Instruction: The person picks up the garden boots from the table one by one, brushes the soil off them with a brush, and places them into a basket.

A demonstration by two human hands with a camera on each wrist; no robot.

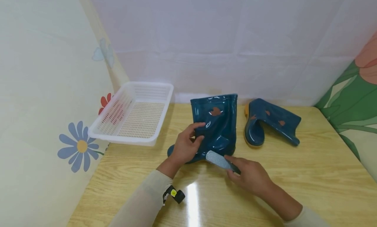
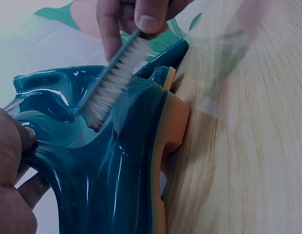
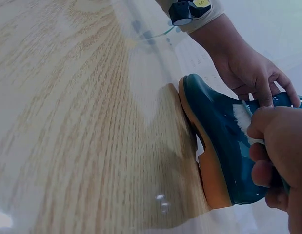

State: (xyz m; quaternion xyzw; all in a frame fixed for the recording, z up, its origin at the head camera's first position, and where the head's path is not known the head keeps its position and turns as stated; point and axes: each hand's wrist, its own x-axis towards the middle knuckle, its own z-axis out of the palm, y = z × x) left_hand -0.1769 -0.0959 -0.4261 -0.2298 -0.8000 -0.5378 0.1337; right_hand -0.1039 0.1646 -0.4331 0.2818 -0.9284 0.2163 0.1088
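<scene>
A glossy dark teal rain boot (image 1: 218, 132) with an orange sole stands upright on the table, its toe toward the left. My left hand (image 1: 186, 146) grips the front of its shaft, thumb on the near side and other fingers partly hidden behind. Between the fingers of my right hand (image 1: 250, 175) is the handle of a brush (image 1: 217, 159). Pale bristles of the brush (image 2: 119, 73) meet the boot's side near the ankle in the left wrist view. From the right wrist view, the boot (image 3: 224, 141) shows its side and heel beside my right hand (image 3: 285, 141).
Another teal boot (image 1: 277, 117) lies bent over on the right of the table (image 1: 294, 174). At the back left sits a white perforated plastic basket (image 1: 123, 138). A pale cloth (image 1: 206, 57) hangs behind the table, with flower-printed panels at both sides.
</scene>
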